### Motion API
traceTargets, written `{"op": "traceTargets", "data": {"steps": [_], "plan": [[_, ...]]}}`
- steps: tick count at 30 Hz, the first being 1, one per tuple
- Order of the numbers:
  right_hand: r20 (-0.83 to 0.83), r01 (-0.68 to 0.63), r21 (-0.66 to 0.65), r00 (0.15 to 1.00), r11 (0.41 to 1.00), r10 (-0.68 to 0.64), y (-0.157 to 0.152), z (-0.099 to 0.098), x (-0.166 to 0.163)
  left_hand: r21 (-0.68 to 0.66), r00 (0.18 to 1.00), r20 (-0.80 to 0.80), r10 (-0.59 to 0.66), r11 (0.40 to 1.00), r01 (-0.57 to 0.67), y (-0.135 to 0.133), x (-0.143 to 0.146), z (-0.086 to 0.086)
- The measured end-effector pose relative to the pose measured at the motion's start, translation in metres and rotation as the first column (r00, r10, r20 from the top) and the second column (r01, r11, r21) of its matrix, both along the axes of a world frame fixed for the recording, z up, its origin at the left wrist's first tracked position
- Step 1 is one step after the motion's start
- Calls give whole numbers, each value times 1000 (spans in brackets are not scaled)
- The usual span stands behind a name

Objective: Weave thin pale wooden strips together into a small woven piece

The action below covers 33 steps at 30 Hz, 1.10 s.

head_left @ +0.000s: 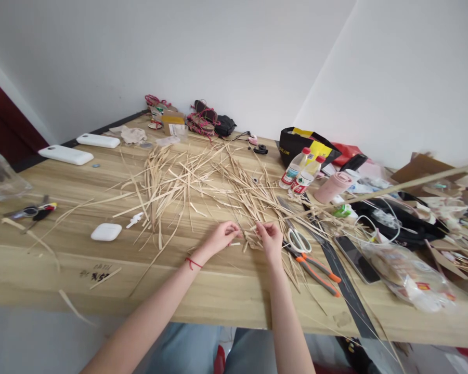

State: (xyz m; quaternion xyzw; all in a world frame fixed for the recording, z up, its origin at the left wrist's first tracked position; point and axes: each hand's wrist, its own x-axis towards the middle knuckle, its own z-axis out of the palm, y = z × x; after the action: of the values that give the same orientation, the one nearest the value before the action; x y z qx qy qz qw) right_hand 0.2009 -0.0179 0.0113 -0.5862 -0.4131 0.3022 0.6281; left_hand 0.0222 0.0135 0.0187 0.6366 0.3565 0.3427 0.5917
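My left hand [220, 238], with a red string bracelet [193, 263] at its wrist, is low over the table. Its fingers are curled into a pinch, and what they hold, if anything, is too small to make out. Close to its right, my right hand [271, 240] pinches the end of a pale straw strip [253, 228] between thumb and fingers. Short strip pieces [252, 244] lie beneath and between the hands. Beyond them spreads a loose heap of long, thin straw strips [171, 182]. White-handled scissors [299, 241] and orange-and-grey pliers [317, 272] lie right of my right hand.
At left are a white earphone case [106, 232] and two white devices [66, 155]. Bottles [295, 169], a pink tumbler [333, 187], a black bag [302, 145], a phone [358, 258] and a plastic bag [409, 275] crowd the right. A long strip [413, 182] slants above them.
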Motion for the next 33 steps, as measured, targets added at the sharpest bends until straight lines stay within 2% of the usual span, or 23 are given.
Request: {"op": "traceTargets", "data": {"steps": [6,10,14,19,24,28,33], "plan": [[181,-76,-107,979,991,95,2,-12,-1,40,992,-108,68,997,-64,-2,0,3],[110,-142,-165,981,976,161,5,-15,-6,87,981,-185,50,996,-34,-1,2,5],[-25,-197,-194,980,961,196,5,-9,-10,93,979,-198,57,995,-39,-3,5,8],[-246,-300,-205,937,932,247,1,2,-13,107,982,-149,113,989,-98,-6,8,8],[-314,-268,-176,927,947,204,-2,4,-15,109,981,-91,170,981,-160,-5,12,-4],[-390,-268,-98,896,958,211,-2,6,-19,58,977,55,206,976,-209,-4,15,-11],[-376,-241,-7,900,971,221,-2,9,-29,19,933,260,250,964,-264,-3,17,-8]]}}
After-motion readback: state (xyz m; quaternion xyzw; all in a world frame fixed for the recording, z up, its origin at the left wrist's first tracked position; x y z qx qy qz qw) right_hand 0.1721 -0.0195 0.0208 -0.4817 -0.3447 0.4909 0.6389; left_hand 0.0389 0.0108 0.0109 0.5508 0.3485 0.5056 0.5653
